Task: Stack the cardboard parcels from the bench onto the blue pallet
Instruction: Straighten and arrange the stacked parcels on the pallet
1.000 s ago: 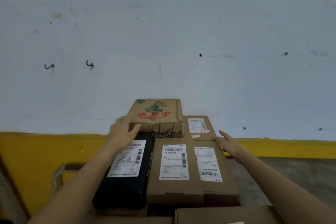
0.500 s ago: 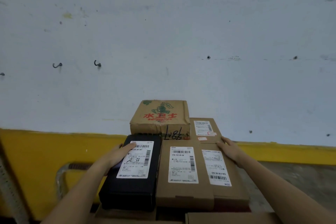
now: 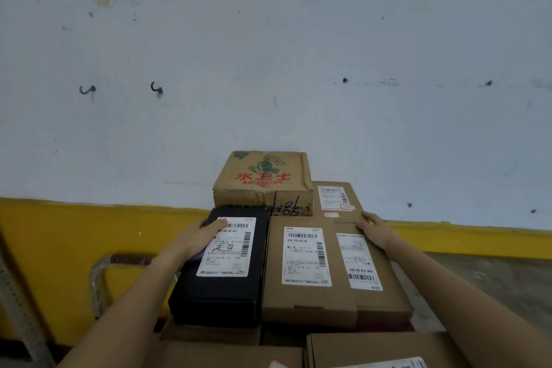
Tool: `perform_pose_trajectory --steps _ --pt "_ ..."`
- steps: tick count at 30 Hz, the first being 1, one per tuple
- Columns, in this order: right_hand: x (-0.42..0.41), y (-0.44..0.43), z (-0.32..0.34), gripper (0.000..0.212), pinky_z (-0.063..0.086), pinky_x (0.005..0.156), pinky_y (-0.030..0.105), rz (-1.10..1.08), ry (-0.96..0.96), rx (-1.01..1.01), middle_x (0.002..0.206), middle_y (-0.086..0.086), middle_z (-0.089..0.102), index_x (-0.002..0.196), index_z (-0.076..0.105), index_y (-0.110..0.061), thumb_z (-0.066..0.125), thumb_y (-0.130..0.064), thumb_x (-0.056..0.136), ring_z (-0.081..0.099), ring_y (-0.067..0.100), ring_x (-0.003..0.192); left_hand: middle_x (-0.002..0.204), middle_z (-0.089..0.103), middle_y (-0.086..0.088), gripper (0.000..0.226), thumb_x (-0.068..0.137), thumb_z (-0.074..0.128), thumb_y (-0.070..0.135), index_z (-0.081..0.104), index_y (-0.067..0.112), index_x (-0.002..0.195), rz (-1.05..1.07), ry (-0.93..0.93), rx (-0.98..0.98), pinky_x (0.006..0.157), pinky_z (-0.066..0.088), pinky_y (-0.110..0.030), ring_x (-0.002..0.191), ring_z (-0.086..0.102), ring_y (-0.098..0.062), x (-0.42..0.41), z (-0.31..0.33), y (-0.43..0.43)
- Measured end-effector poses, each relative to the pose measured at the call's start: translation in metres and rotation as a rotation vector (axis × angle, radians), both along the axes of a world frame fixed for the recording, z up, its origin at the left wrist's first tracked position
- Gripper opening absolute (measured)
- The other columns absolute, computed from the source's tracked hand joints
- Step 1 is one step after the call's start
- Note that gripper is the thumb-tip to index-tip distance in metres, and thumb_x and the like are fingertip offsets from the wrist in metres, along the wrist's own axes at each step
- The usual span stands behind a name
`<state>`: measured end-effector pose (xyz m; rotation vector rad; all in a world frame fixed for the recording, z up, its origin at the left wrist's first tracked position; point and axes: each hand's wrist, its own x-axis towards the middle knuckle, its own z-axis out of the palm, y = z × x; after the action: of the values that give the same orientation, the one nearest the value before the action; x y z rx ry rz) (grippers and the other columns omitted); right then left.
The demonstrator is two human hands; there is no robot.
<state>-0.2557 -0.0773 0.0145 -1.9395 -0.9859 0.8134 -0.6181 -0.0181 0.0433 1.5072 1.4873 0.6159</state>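
A stack of parcels fills the lower middle of the view. On top lie a black parcel [image 3: 227,296] with a white label, a brown cardboard parcel [image 3: 307,305] beside it, and a second brown parcel [image 3: 388,302] on the right. Behind them stands a printed carton [image 3: 263,179] with red characters, and a labelled parcel [image 3: 334,203] sits to its right. My left hand [image 3: 203,236] rests on the black parcel's far left top, fingers across the label. My right hand [image 3: 373,230] lies flat on the right brown parcel's far corner. The pallet is hidden.
More cardboard parcels [image 3: 373,349] lie below at the bottom edge. A metal handle [image 3: 98,278] stands at the left against the yellow wall band [image 3: 59,233]. The white wall is close behind the stack, with two hooks [image 3: 155,88]. Concrete floor [image 3: 493,284] shows at right.
My left hand dropped from the printed carton's side onto the black parcel. My right hand moved in from the air onto the right brown parcel's far corner.
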Motion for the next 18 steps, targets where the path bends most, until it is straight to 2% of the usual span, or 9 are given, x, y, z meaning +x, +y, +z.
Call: perform_pose_trajectory --steps 2,4,6,7,10,13,15,18 --pt "0.000 -0.003 0.002 0.056 0.052 0.086 0.040 0.002 0.002 -0.001 0.131 0.014 0.054 0.146 0.025 -0.023 0.046 -0.031 0.096 0.061 0.026 0.096 0.112 0.065 -0.007 0.060 0.090 0.049 0.052 0.045 0.012 0.134 -0.001 -0.002 -0.024 0.087 0.043 -0.034 0.098 0.061 -0.021 -0.004 -0.001 0.001" --pt "-0.001 -0.007 0.005 0.057 0.050 0.092 0.045 -0.011 0.006 0.003 0.135 0.013 0.052 0.147 0.023 -0.024 0.045 -0.034 0.096 0.059 0.030 0.107 0.119 0.065 -0.015 0.061 0.090 0.046 0.056 0.053 0.009 0.128 -0.016 -0.032 -0.057 0.100 0.042 -0.041 0.106 0.061 -0.029 -0.010 -0.001 0.000" --pt "-0.003 -0.012 0.010 0.057 0.046 0.098 0.047 -0.041 -0.011 0.021 0.140 0.012 0.047 0.147 0.022 -0.023 0.044 -0.036 0.096 0.053 0.032 0.119 0.113 0.066 -0.010 0.056 0.089 0.042 0.061 0.059 0.015 0.117 -0.005 -0.059 -0.083 0.093 0.045 -0.042 0.099 0.061 -0.027 -0.017 0.004 -0.005" --pt "-0.005 -0.014 0.013 0.057 0.041 0.101 0.046 -0.060 -0.056 0.045 0.144 0.012 0.043 0.147 0.024 -0.021 0.045 -0.035 0.096 0.048 0.033 0.125 0.115 0.063 -0.008 0.057 0.088 0.042 0.063 0.056 0.019 0.119 0.011 -0.052 -0.094 0.089 0.045 -0.042 0.101 0.059 -0.028 -0.021 0.005 -0.007" --pt "-0.022 -0.024 0.023 0.055 0.034 0.106 0.042 -0.049 -0.222 0.153 0.148 0.011 0.038 0.145 0.029 -0.018 0.046 -0.035 0.096 0.039 0.031 0.133 0.131 0.052 -0.011 0.065 0.085 0.040 0.068 0.046 0.024 0.133 0.009 -0.013 -0.105 0.092 0.046 -0.048 0.116 0.051 -0.035 -0.029 0.008 -0.011" --pt "-0.051 -0.032 0.031 0.052 0.037 0.103 0.040 0.065 -0.191 0.211 0.144 0.008 0.044 0.144 0.032 -0.023 0.046 -0.033 0.095 0.044 0.030 0.130 0.108 0.062 -0.005 0.056 0.084 0.042 0.068 0.054 0.026 0.119 -0.013 -0.051 -0.119 0.078 0.050 -0.042 0.096 0.058 -0.029 -0.027 0.011 -0.017" --pt "-0.071 -0.035 0.030 0.052 0.033 0.106 0.038 0.106 -0.152 0.210 0.148 0.004 0.038 0.144 0.031 -0.027 0.045 -0.035 0.095 0.040 0.026 0.133 0.098 0.064 0.000 0.051 0.085 0.046 0.065 0.059 0.024 0.112 -0.016 -0.062 -0.111 0.080 0.047 -0.040 0.089 0.059 -0.024 -0.023 0.012 -0.021" --pt "-0.096 -0.036 0.024 0.053 0.034 0.109 0.038 0.101 -0.089 0.198 0.150 0.004 0.034 0.145 0.030 -0.027 0.045 -0.037 0.095 0.038 0.025 0.134 0.104 0.069 -0.004 0.048 0.086 0.052 0.059 0.061 0.019 0.111 -0.046 -0.027 -0.105 0.092 0.046 -0.043 0.098 0.062 -0.027 -0.017 0.011 -0.025"
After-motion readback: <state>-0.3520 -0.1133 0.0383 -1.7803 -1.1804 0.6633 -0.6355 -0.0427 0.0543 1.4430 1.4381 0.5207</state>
